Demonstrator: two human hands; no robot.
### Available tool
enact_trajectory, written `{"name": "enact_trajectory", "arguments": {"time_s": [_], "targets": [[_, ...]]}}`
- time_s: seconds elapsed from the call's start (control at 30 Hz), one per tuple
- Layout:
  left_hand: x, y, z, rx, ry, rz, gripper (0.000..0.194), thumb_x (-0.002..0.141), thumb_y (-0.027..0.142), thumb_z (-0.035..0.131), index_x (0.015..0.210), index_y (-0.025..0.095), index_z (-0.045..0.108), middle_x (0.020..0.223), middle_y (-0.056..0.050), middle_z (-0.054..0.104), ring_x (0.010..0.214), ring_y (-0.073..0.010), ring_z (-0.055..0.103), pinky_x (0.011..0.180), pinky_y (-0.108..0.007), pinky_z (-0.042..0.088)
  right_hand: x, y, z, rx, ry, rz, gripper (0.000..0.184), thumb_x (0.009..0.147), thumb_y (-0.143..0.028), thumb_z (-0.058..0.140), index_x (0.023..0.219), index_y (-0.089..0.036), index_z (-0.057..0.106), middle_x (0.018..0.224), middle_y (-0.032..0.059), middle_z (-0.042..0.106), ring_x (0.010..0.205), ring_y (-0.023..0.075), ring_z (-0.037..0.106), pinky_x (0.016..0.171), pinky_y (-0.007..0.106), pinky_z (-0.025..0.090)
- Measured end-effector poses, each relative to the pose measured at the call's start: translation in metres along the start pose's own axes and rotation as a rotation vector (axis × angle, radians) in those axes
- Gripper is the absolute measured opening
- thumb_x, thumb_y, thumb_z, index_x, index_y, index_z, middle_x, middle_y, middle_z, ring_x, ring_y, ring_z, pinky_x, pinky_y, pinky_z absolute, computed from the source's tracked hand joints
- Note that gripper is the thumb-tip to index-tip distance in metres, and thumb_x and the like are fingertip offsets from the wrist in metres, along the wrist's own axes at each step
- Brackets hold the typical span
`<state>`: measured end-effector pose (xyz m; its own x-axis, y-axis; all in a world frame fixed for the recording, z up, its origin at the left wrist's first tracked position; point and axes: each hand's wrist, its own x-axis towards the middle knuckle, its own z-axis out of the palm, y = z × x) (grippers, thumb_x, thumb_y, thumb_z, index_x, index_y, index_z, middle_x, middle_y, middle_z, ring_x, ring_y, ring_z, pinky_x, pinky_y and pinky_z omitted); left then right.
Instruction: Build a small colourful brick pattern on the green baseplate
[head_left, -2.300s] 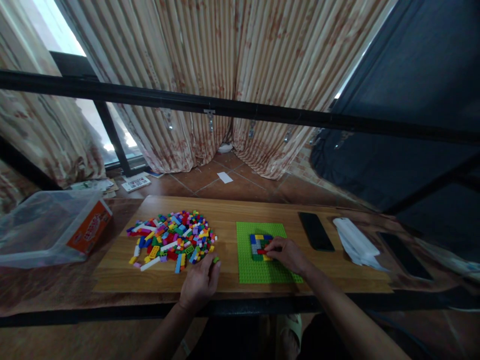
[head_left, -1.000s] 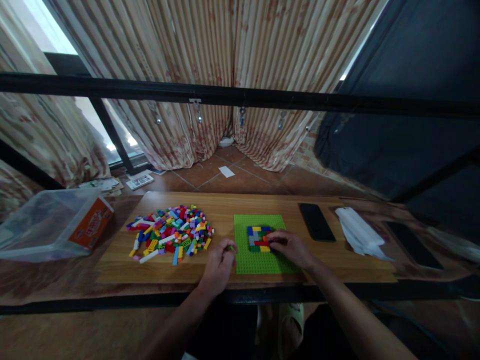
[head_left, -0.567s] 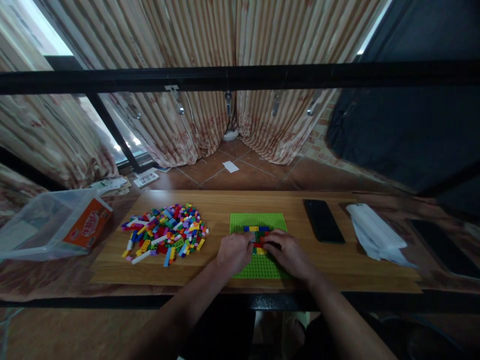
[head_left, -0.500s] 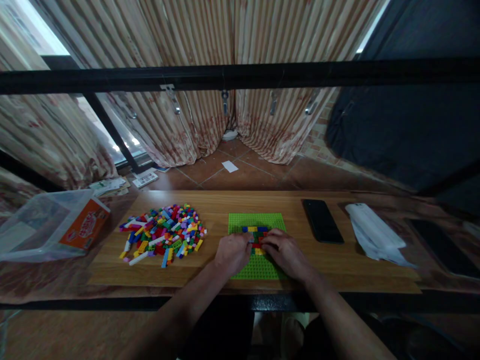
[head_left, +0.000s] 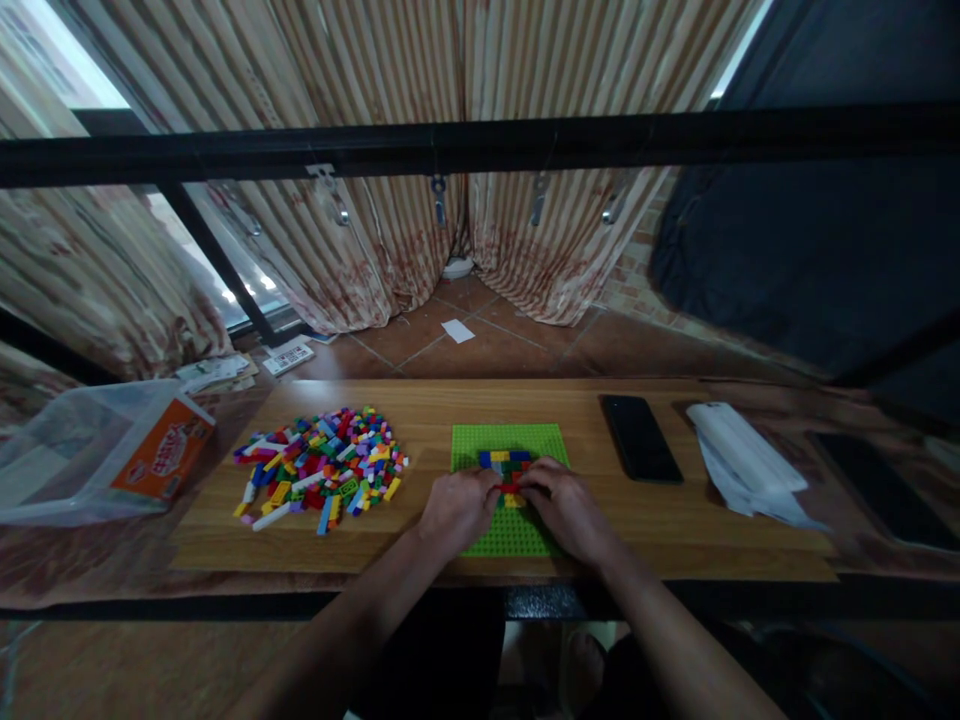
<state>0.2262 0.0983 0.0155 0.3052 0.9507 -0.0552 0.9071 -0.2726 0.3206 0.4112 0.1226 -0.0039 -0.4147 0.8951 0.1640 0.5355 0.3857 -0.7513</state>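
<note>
A green studded baseplate [head_left: 514, 543] lies on the wooden board, with a small cluster of toy building bricks [head_left: 506, 457] in blue, yellow, green and red on its middle. My left hand [head_left: 461, 508] comes in from the left, fingers closed at the left end of a red brick [head_left: 511, 488]. From the other side my right hand [head_left: 568, 508] has its thumb and fingers bent onto the same brick's right end. The fingers cover part of the cluster, so whether the red brick is pressed down cannot be made out. Yellow bricks show just below it.
A heap of loose coloured bricks [head_left: 322, 465] spreads over the left of the wooden board [head_left: 435, 398]. Further left stands a clear plastic box [head_left: 67, 440] with an orange label. On the right lie a black phone [head_left: 641, 438] and a white plastic-wrapped packet [head_left: 750, 460].
Both hands stay over the brick cluster with small finger shifts. More of the cluster's upper left now shows beside my left fingertips. The whole view has shifted slightly.
</note>
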Motion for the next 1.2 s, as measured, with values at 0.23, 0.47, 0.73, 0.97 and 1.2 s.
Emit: {"name": "enact_trajectory", "arguments": {"time_s": [0.23, 0.47, 0.73, 0.97, 1.2], "targets": [[0.003, 0.005, 0.006, -0.064, 0.021, -0.109, 0.020, 0.087, 0.025, 0.047, 0.092, 0.024, 0.066, 0.089, -0.003, 0.072, 0.082, -0.0183, 0.067, 0.074, -0.028, 0.049, 0.002, 0.010, -0.001, 0.111, -0.022, 0.105, 0.012, 0.080, -0.022, 0.060, 0.082, -0.025, 0.072, 0.086, 0.0013, 0.064, 0.081, 0.0159, 0.061, 0.079, 0.031, 0.046], [0.007, 0.008, 0.001, -0.027, -0.026, -0.104, 0.020, 0.085, 0.022, 0.047, 0.090, 0.020, 0.067, 0.087, -0.006, 0.072, 0.082, -0.0197, 0.067, 0.076, -0.030, 0.051, 0.004, 0.013, -0.006, 0.128, -0.030, 0.112, 0.013, 0.082, -0.026, 0.058, 0.082, -0.024, 0.072, 0.089, 0.0027, 0.068, 0.084, 0.0174, 0.062, 0.082, 0.032, 0.046], [0.011, 0.008, -0.005, 0.039, -0.072, -0.048, 0.020, 0.087, 0.023, 0.046, 0.089, 0.018, 0.065, 0.082, -0.009, 0.070, 0.081, -0.0214, 0.067, 0.076, -0.032, 0.051, 0.006, 0.012, -0.008, 0.137, 0.005, 0.131, 0.019, 0.085, -0.031, 0.055, 0.085, -0.024, 0.071, 0.087, 0.0037, 0.069, 0.083, 0.0183, 0.063, 0.078, 0.033, 0.047], [0.010, 0.012, -0.009, 0.059, -0.108, -0.031, 0.021, 0.087, 0.019, 0.043, 0.091, 0.017, 0.064, 0.084, -0.011, 0.069, 0.084, -0.0232, 0.068, 0.077, -0.034, 0.051, 0.007, 0.013, -0.002, 0.127, 0.021, 0.153, 0.010, 0.078, -0.028, 0.062, 0.075, -0.023, 0.071, 0.082, 0.0021, 0.068, 0.079, 0.0172, 0.062, 0.079, 0.033, 0.046], [0.009, 0.014, -0.010, 0.060, -0.111, -0.046, 0.021, 0.087, 0.019, 0.044, 0.092, 0.016, 0.064, 0.084, -0.011, 0.069, 0.084, -0.0225, 0.067, 0.076, -0.032, 0.051, 0.006, 0.012, 0.002, 0.118, 0.033, 0.128, 0.012, 0.079, -0.027, 0.060, 0.072, -0.023, 0.069, 0.080, 0.0018, 0.067, 0.078, 0.0169, 0.062, 0.077, 0.032, 0.046]]}}
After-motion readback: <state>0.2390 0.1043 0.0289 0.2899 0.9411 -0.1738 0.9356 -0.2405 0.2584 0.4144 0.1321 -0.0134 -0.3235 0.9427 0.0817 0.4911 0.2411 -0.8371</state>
